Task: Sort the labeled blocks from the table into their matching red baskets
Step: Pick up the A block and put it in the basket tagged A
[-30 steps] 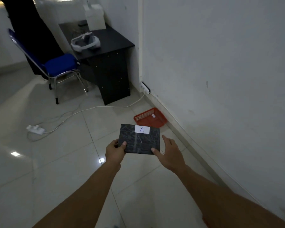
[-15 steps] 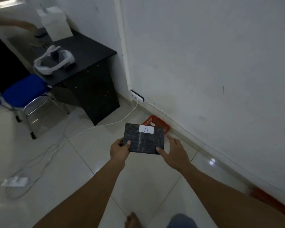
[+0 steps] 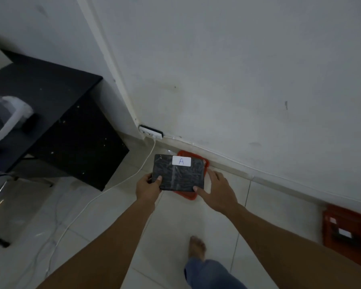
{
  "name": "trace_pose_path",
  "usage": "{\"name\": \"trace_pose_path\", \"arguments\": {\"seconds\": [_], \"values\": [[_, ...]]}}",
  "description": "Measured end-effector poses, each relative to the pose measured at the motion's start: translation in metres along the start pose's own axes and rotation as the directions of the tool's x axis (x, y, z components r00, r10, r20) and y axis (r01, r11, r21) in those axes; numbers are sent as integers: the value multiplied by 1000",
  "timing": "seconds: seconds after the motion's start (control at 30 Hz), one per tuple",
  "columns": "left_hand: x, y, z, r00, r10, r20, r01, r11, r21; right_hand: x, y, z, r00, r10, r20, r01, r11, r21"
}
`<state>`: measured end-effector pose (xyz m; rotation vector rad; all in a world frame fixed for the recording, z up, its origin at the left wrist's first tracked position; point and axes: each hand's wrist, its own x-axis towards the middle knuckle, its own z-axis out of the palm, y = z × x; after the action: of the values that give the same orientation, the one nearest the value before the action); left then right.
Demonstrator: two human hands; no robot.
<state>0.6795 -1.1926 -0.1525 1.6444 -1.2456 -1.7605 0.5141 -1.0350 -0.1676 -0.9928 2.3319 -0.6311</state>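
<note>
Person stood over the tiled floor (image 3: 92,226), both bare arms out in front. Dark flat block (image 3: 178,173) held level between the two hands, above a red basket (image 3: 187,196) that sat on the floor against the base of the white wall (image 3: 238,69). Block covered most of that basket; only its far rim and near right corner showed. White label (image 3: 181,161) on the block's far edge read "A" in blue.

Left hand (image 3: 147,188) gripped the block's near left corner: thumb on top, fingers curled under, so a pinch on the corner. Right hand (image 3: 219,191) was at the near right corner: thumb tip touching the block's edge, remaining fingers spread and extended along the right side; couldn't tell whether they pressed the block.

Second red basket (image 3: 346,230) sat at the far right by the wall, well apart, with a white tag inside; text unreadable, blurred.

Left side: black desk (image 3: 56,105) with a white headset (image 3: 6,119) on top. White power strip (image 3: 151,132) lay at the wall corner, white cable (image 3: 104,195) running from it across the floor. Bare foot (image 3: 197,247) and a blue trouser leg (image 3: 208,274) showed near the bottom.
</note>
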Motion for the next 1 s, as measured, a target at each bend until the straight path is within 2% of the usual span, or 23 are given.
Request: {"name": "trace_pose_path", "arguments": {"seconds": [0.3,0.5,0.7,0.87,1.0], "values": [[112,27,0,990,-58,126,40,989,144,72,-39,45,985,154,-78,-151,987,48],[221,14,3,965,-89,245,24,967,255,129,-43,114,936,319,-151,-306,946,107],[318,-54,23,943,-129,307,21,943,332,196,-3,202,903,407,-136,-388,910,145],[398,-133,57,940,-152,306,31,930,366,257,67,274,889,433,-145,-411,897,159],[453,-197,85,944,-119,309,-17,915,403,301,131,328,883,437,-171,-420,899,129]]}}
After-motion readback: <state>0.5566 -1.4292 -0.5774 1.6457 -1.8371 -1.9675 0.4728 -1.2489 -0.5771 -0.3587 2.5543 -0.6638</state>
